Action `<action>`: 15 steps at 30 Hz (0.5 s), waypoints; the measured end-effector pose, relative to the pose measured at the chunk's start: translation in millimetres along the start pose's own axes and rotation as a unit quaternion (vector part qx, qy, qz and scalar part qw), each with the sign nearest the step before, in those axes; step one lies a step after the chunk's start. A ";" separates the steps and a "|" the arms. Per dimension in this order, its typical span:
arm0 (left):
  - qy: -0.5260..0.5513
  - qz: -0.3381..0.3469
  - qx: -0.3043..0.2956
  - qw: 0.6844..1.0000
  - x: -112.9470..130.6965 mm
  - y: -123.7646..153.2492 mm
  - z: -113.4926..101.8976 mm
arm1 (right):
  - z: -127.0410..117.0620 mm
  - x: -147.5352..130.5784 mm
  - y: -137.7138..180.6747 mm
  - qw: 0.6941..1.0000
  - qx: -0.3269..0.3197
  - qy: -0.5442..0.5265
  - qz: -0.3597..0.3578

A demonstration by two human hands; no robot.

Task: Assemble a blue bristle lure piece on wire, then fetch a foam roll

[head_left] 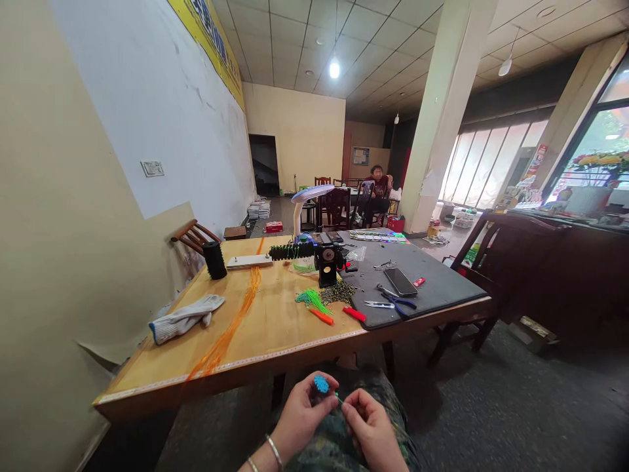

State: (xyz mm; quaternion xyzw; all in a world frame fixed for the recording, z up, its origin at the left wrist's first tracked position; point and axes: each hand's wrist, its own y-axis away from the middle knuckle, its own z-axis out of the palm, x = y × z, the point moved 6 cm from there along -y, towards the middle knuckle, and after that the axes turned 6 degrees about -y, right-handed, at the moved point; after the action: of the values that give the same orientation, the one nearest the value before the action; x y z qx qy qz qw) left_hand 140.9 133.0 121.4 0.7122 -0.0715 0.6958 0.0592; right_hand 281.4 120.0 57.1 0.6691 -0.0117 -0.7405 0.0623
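Observation:
Over my lap, my left hand (303, 412) is closed around a bundle with a bright blue, knobbly round end (321, 384). My right hand (372, 427) is close beside it, thumb and fingers pinched on a thin strand (341, 401). A tiny green bead or tip (337, 394) shows between the two hands, by the left fingertips. The lower part of the blue bundle is hidden by my fingers. On the table ahead lie bright green strands (318, 300), small teal pieces (303, 297) and a pile of small dark-and-gold pieces (339, 291).
The wooden table (275, 328) carries a white glove (184, 318), orange strands (236, 321), a black hand-cranked device (326, 265) and a lamp (312, 194). A dark mat (442, 288) holds a phone (400, 282) and blue-handled pliers (399, 301). A person (378, 193) sits far back.

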 end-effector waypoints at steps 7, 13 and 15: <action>-0.073 0.013 -0.035 0.997 -5.3 0.0 2.9 | -6.4 -27.4 9.9 0.978 0.031 0.165 -0.126; -0.131 0.019 -0.063 0.989 -8.0 2.4 4.9 | -7.3 -39.8 16.8 0.967 0.029 0.193 -0.161; -0.133 0.017 -0.073 0.988 -7.3 3.2 6.0 | -7.3 -44.8 17.9 0.963 0.026 0.204 -0.172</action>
State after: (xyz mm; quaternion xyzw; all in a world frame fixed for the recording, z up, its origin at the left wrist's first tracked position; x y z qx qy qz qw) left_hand 146.1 128.9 114.0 0.7907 -0.1411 0.5891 0.0890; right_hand 294.4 107.5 102.4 0.7992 0.0969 -0.5874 -0.0826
